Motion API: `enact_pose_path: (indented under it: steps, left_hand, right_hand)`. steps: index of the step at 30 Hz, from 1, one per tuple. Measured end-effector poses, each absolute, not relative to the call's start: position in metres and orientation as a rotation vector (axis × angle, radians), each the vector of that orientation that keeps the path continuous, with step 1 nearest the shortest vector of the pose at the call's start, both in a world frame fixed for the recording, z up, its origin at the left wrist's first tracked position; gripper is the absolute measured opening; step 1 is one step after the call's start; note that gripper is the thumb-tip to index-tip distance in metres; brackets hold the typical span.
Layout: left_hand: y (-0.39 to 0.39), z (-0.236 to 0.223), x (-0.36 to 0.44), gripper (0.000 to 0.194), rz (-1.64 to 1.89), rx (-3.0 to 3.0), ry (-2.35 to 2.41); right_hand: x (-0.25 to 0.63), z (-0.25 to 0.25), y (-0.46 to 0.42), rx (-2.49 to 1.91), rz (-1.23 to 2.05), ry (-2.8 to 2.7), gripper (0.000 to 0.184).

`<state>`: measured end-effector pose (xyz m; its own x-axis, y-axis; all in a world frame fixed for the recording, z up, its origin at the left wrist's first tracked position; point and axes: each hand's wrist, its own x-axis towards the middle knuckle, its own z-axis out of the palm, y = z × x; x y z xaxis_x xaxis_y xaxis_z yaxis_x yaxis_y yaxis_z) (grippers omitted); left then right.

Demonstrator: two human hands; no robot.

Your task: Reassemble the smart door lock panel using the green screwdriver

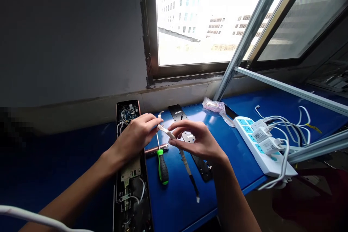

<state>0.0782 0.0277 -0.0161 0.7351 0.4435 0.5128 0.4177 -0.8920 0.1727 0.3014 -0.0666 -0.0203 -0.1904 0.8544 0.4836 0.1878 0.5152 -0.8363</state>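
The left hand pinches a white cable between its fingertips, while the right hand arches its fingers around the same cable, contact unclear, above the blue table, beside a door-lock housing and a green-handled screwdriver.

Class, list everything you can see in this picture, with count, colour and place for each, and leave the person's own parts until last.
lock: 1, black and copper, opened, left on table
screwdriver: 1, green and black, beside lock
plate: 1, black, mid-table
flat cable: 1, white, between hands
power strip: 1, white and blue, right on table
chargers: 3, white, in strip
cords: several, white, right
bag: 1, pinkish, by window
table: 1, blue, below window
window: 1, grey frame, ahead
left hand: 1, on flat cable
right hand: 1, on flat cable
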Motion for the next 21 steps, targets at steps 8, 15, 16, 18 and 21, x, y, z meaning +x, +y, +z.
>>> enact_pose_path:
  steps: [8,15,16,18,21]
  left_hand:
    - [0.018,0.010,0.035,0.015,1.272,2.836,0.670]
    - [0.030,0.016,0.022,0.008,1.409,2.631,0.716]
    - [0.032,0.016,0.020,0.007,1.421,2.609,0.716]
    - [0.037,0.016,0.016,0.007,1.429,2.563,0.700]
    - [0.045,0.014,0.008,0.016,1.382,2.475,0.620]
  right_hand:
    - [0.271,-0.008,-0.013,-1.068,0.526,-1.858,0.042]
    - [0.227,0.014,0.032,-0.951,0.313,-2.132,0.008]
    - [0.225,0.015,0.036,-0.945,0.292,-2.141,0.010]
    - [0.221,0.016,0.042,-0.942,0.287,-2.162,0.016]
    - [0.220,0.016,0.046,-0.971,0.294,-2.164,0.016]
